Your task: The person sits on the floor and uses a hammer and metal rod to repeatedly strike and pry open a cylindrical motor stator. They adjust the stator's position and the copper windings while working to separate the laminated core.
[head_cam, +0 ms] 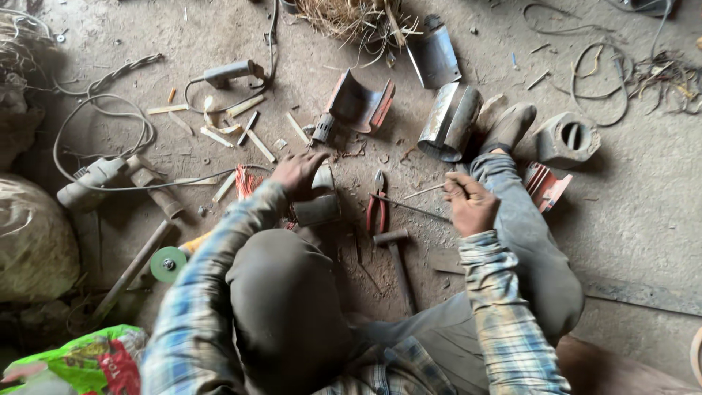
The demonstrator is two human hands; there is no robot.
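Observation:
I sit on a dusty floor with both knees up. My left hand (298,173) grips the top of a small grey metal cylinder (317,208) standing on the floor in front of my left knee. My right hand (470,205) is closed around a thin metal rod (409,207) that points left toward the cylinder. Between the hands lie red-handled pliers (377,208) and a hammer (397,257).
An angle grinder (106,181) with cable and a green disc (168,264) lie left. Curved metal housings (447,121), a red-edged shell (356,104), a grey casting (567,139), wooden sticks (241,128) and loose wires (621,73) litter the floor. A green bag (80,360) sits bottom left.

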